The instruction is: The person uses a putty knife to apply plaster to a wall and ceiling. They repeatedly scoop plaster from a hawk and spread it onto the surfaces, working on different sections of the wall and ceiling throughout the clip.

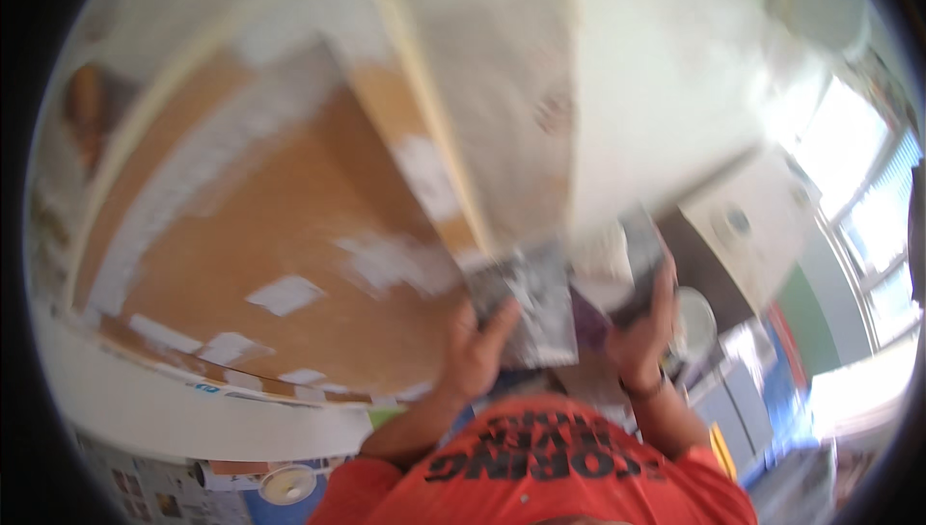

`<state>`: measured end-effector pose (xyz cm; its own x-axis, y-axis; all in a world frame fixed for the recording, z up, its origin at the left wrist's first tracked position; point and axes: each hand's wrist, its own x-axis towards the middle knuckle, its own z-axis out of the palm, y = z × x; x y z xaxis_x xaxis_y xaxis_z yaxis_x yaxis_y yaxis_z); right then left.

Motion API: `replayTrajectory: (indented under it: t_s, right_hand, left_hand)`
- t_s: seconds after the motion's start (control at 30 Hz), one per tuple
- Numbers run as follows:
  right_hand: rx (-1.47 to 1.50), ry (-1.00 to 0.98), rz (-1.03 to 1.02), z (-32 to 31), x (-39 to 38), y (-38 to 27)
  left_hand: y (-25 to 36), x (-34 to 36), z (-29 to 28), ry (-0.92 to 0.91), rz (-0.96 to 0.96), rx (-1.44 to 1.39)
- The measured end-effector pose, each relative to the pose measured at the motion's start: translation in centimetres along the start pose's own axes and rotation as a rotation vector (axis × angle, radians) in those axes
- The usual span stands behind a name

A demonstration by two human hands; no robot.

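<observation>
My left hand [473,351] is closed on a wide grey putty knife [535,308], its thumb lying over the flat blade. White smears streak that blade, and its handle is hidden. In my right hand [639,337] is a second, darker flat blade [644,265], gripped along its outer side. Off-white paste [603,257] shows beside this second blade; blur hides whether it sits on it. The two blades are close together in front of my chest. To the left stretches a large brown panel [289,197] with white filler patches and a long white band.
A pale raised edging [420,91] borders the panel. At right are a white box-like unit [757,236], a round whitish container [694,323] and bright windows [849,149]. Low at left, a pale round lid or tub [287,484] lies near blue material.
</observation>
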<state>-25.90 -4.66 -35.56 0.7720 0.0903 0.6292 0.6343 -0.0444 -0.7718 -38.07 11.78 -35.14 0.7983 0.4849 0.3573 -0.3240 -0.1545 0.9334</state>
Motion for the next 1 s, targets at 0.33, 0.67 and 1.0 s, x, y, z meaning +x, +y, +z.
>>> replayTrajectory:
  t_s: [0.33,0.67,1.0]
  right_hand:
    - [0.410,-0.662,0.674,-4.3,-4.7,-6.4]
    - [1.588,-0.617,1.209,3.5,-5.3,-3.7]
    - [1.204,-0.524,1.128,9.4,-6.6,-7.9]
  left_hand:
    - [3.7,-2.2,-0.7,0.165,0.239,-0.072]
    - [3.8,-4.1,-5.9,-0.377,0.910,0.496]
    - [4.6,-12.4,-17.1,0.056,0.393,0.887]
